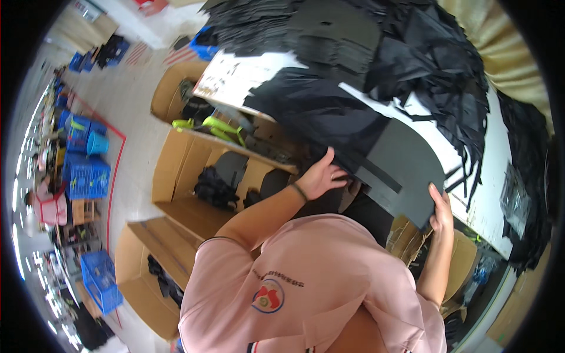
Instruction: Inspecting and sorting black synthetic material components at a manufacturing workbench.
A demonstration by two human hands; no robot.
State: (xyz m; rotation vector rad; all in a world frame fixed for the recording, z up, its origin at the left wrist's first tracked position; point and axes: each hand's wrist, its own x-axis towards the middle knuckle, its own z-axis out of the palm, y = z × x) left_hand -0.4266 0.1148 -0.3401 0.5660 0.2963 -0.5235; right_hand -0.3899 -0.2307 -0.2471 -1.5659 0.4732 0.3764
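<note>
White table (496, 203) | pale floor (135, 112), blue crates (87, 175) | left fingers (336, 184) spread | right fingers (436, 197) pinching grey panel (412, 156)

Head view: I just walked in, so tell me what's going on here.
A person in a pink shirt is at a white table, handling a dark grey panel with one rounded end. The right hand grips the panel's edge; the left hand, fingers spread, is at the near edge of the black fabric beside it. A black strip lies across the panel. Stacked dark pieces sit farther back, and open cardboard boxes stand to the left.
</note>
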